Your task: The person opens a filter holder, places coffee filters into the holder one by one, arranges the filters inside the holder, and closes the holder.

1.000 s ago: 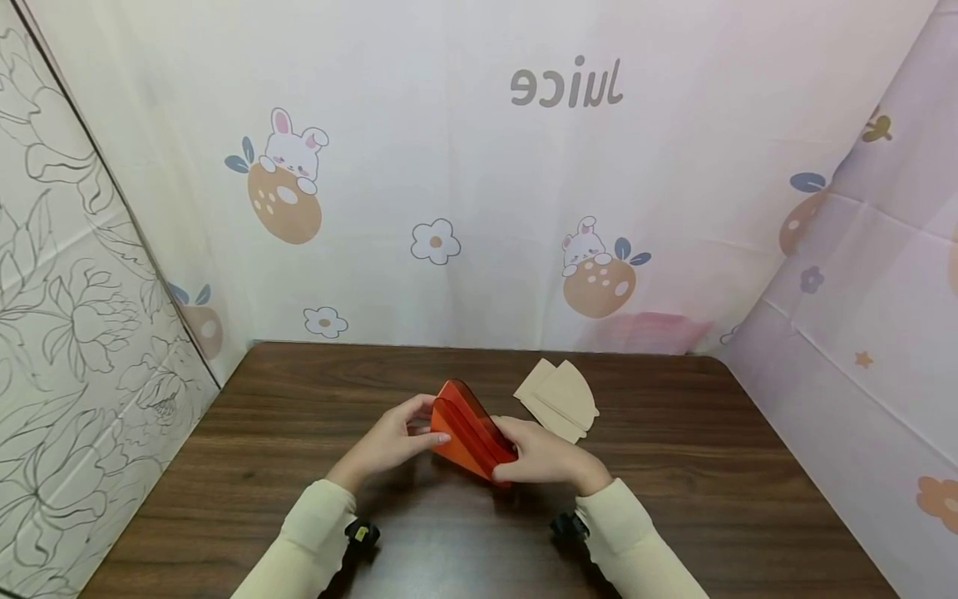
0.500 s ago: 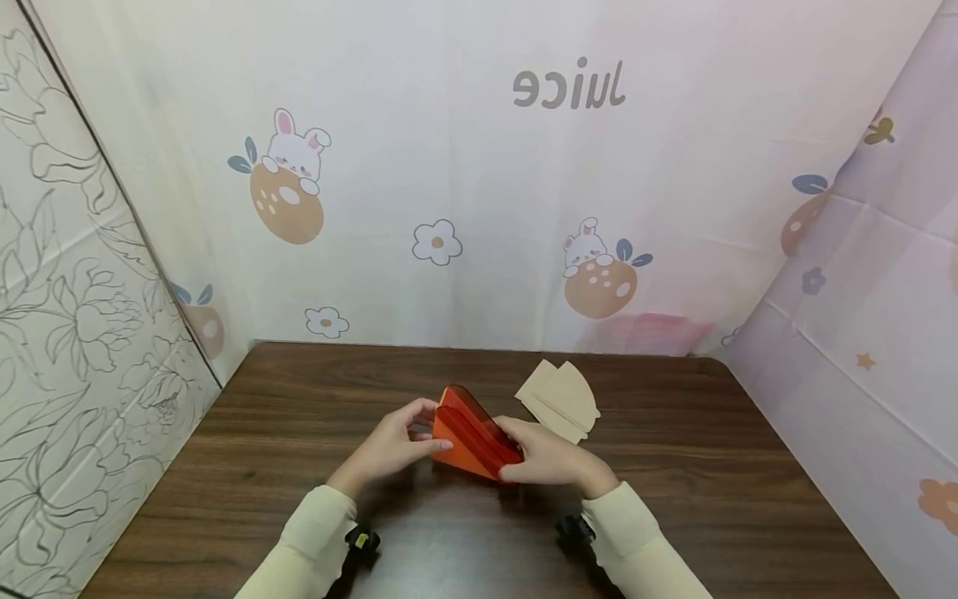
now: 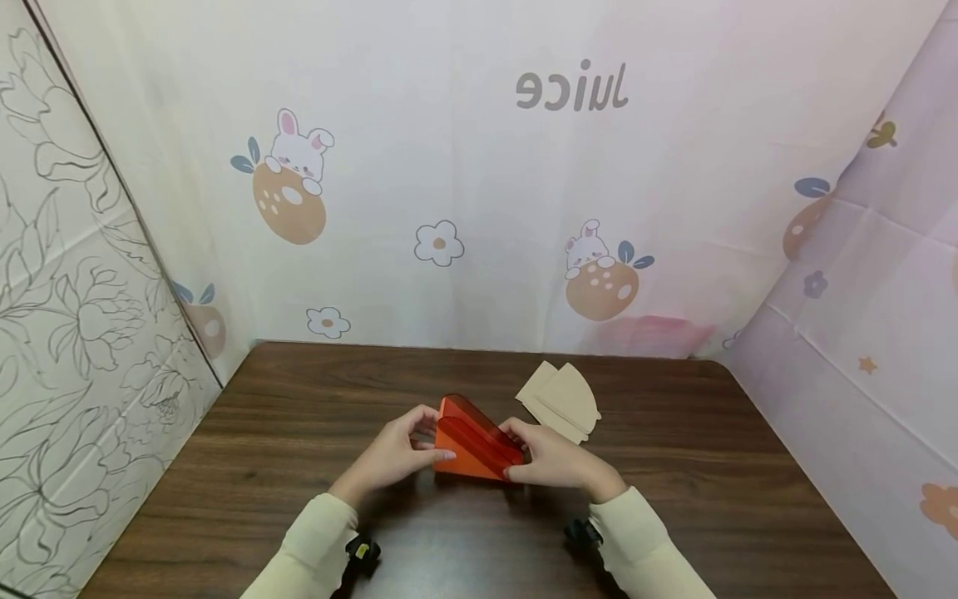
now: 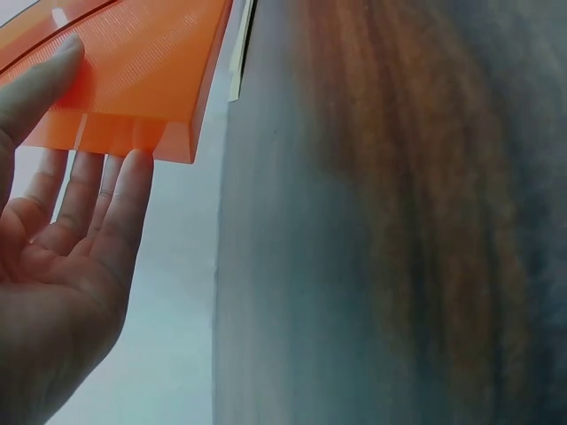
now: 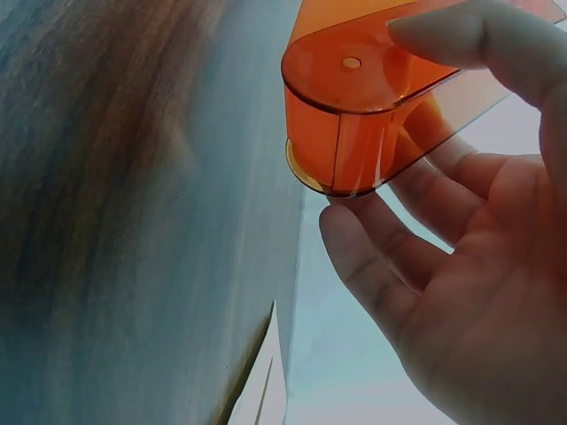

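Rm L of L hand (image 3: 395, 451), sheets (image 3: 563, 399) just past R hand (image 3: 552, 456).

One left hand (image 3: 392, 449) and one right hand (image 3: 552, 457) are holding one orange holder (image 3: 467, 448). At least two beige paper pieces (image 3: 567, 398) are lying on one tabletop (image 3: 322, 391). Two black wrist devices (image 3: 363, 550) are showing beside two cream sleeves (image 3: 316, 534).

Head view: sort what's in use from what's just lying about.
In use:
orange translucent case
left hand and right hand, both holding it

Lying about:
tan paper pieces on the table, untouched, though possibly meant for the case
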The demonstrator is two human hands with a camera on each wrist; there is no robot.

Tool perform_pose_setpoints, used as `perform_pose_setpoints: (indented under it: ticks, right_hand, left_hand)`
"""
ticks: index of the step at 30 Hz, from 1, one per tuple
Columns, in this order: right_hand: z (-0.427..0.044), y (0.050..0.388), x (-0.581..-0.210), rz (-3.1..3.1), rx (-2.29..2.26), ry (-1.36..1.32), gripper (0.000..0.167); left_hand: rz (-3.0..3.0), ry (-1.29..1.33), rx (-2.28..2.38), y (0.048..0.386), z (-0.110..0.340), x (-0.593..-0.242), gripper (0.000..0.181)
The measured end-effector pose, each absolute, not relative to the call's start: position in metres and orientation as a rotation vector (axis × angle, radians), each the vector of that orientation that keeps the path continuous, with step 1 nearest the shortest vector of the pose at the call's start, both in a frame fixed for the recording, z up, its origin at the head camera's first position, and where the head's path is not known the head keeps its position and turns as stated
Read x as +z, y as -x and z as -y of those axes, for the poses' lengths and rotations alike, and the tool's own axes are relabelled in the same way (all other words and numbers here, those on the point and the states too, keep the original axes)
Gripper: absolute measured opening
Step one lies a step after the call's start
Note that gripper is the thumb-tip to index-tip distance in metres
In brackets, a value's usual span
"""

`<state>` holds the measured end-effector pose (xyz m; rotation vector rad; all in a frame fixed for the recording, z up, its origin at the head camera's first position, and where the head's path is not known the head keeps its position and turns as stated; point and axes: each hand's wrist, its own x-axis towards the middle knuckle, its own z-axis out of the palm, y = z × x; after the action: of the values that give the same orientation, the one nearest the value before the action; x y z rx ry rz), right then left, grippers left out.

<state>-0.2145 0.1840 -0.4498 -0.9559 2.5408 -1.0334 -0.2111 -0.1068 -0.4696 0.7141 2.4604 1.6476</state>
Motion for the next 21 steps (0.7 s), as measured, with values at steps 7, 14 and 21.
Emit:
perform_pose_setpoints:
  ticks: [7,14,21]
  right_hand:
    - [-0.1850,0.2159,-0.4507,-2.550,-1.019,0.993,0.035]
    - [-0.1871,0.2140,-0.4527,-2.535,-1.021,0.957,0.038]
    - [-0.1888,0.2131,-0.4556,-2.517,-1.033,0.938,0.038]
  left_hand:
    - [-2.419,-0.705,1.657,0.2101,0.1067,-0.4725,0.042]
    - [-2.414,-0.688,1.667,0.2070,0.1054,-0.4723,0.042]
    - [-2.405,-0.688,1.685,0.2053,0.1039,-0.4766,0.043]
